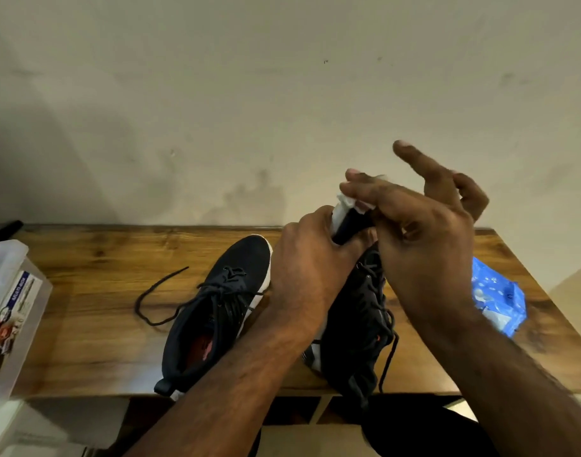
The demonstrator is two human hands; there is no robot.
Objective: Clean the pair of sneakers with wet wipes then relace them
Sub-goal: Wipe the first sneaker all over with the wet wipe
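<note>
Two dark sneakers with white soles. One sneaker [216, 311] lies flat on the wooden table [94, 291], its lace trailing to the left. The other sneaker [358, 324] is lifted toe-up above the table's front edge. My left hand [312, 258] grips it near the toe. My right hand [414, 225] presses a white wet wipe [346, 202] against the toe's white sole with two fingers, while the index finger sticks up and the remaining fingers curl.
A blue pack of wet wipes [496, 298] lies on the table's right end. At the left edge stands a clear plastic box [8, 311] with a printed label. A pale wall rises right behind the table.
</note>
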